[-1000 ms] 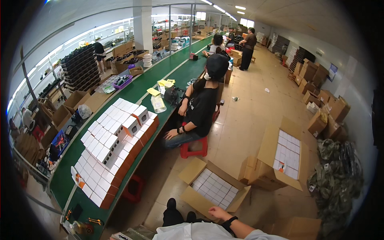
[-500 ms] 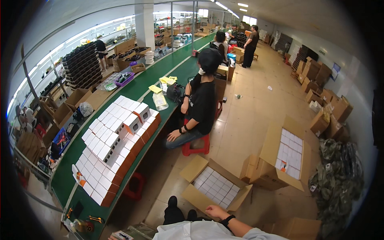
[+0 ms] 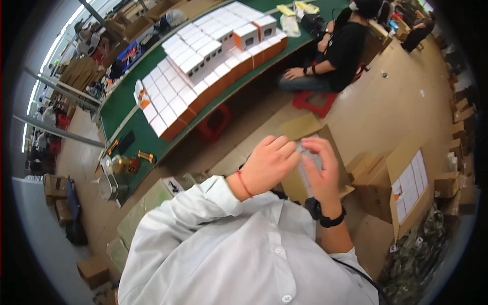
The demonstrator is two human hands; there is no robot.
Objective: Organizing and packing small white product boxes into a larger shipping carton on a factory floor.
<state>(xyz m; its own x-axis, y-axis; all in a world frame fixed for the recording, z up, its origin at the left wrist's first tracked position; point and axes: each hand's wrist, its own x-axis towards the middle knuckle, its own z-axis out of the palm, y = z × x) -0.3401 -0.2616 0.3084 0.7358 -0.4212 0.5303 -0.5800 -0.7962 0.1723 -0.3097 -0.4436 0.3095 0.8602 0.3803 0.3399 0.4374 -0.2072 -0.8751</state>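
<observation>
My left hand (image 3: 270,165) is raised in front of my chest, its back toward me and its fingers curled. Whatever those fingers may hold is hidden behind them. Close beside it is my right hand (image 3: 324,170), thumb and fingers apart in a curve, with nothing plainly between them. Beyond and below both hands stands an open carton (image 3: 300,127) with white boxes inside, partly covered by my hands. A small white box with a dark picture (image 3: 173,186) lies to the left of my left forearm.
A green workbench (image 3: 119,104) carries stacked white boxes (image 3: 170,89), orange-handled cutters (image 3: 147,156) and a tape roll (image 3: 133,165). A seated co-worker (image 3: 345,56) is beyond, near a red stool (image 3: 315,103). Another open carton (image 3: 373,188) stands right, above camouflage-patterned bundles (image 3: 419,259).
Both hands have come up together before my chest; my right hand was low by the carton, my left at the lower edge. The view has tilted down and swung left.
</observation>
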